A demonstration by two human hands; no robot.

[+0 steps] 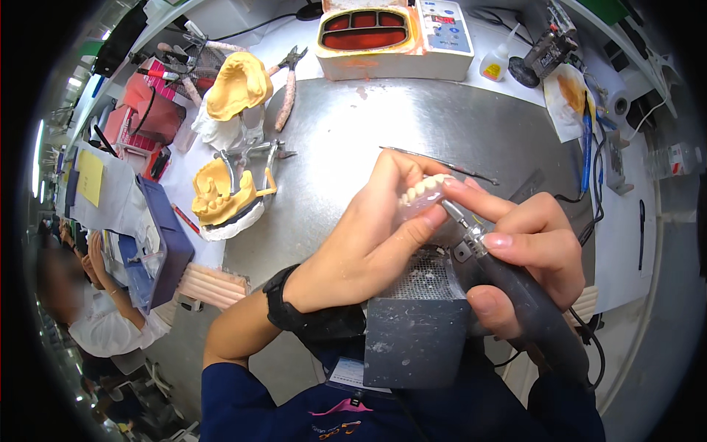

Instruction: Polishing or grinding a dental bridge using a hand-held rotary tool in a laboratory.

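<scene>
Yellow plaster jaw casts sit on a metal articulator (pixel 236 184) at the left, another yellow cast (pixel 237 85) behind, pliers (pixel 287 81) nearby, a wax heater (pixel 394 40) at the back, a glue bottle (pixel 493 65) beside it.

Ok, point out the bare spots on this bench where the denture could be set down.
Widest bare patch: the metal sheet between the wax heater, the articulator with yellow casts and the left hand. A smaller one lies right of the thin probe. The bench's left edge, around the pliers and yellow mould, is crowded.
</scene>
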